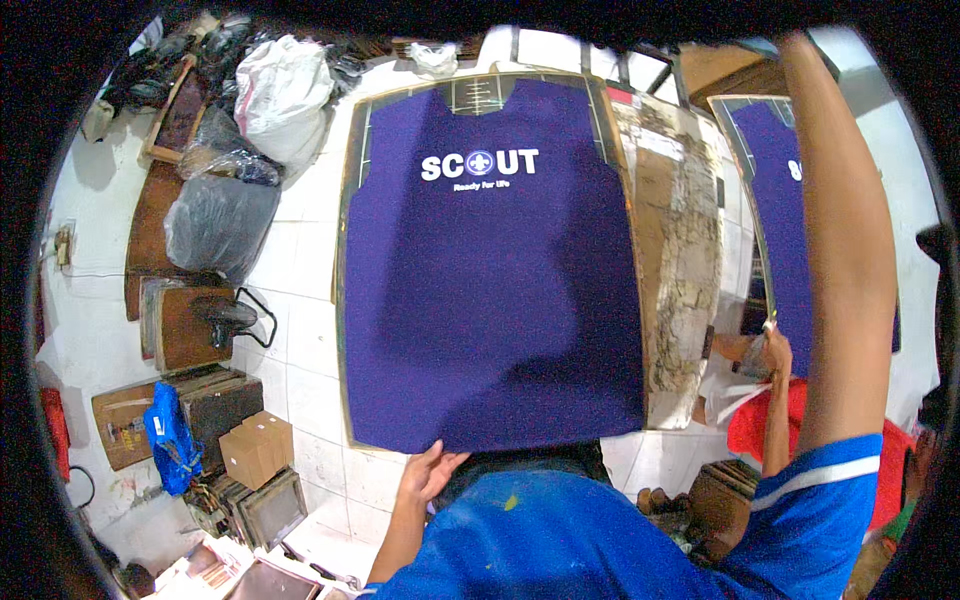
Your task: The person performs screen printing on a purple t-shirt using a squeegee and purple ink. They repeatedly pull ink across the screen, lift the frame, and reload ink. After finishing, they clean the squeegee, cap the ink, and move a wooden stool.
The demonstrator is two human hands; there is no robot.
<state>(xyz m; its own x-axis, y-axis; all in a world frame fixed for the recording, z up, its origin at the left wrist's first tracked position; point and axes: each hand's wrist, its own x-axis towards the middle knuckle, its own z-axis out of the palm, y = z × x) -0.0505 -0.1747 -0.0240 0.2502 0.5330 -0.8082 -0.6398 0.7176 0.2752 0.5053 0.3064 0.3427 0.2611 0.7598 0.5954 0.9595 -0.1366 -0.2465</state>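
Note:
A dark purple-blue shirt (480, 290) lies flat on a board (476, 94) with marked lines, which shows at the neck opening and along the sides. White lettering with a round emblem (480, 165) is printed across its chest. At the bottom hem, left of centre, my left hand (428, 474) has its fingers closed at the cloth edge, and some fingertips are partly hidden. My right arm (845, 260) is raised along the right side and runs out at the top, so its hand is out of sight. A broad shadow falls over the shirt.
A second board with a similar printed shirt (785, 210) stands to the right, partly behind my arm. Beside it is another person's hand (776, 352). Plastic bags (222, 225), a white sack (284, 100), cardboard boxes (256, 450) and frames (272, 512) line the left side.

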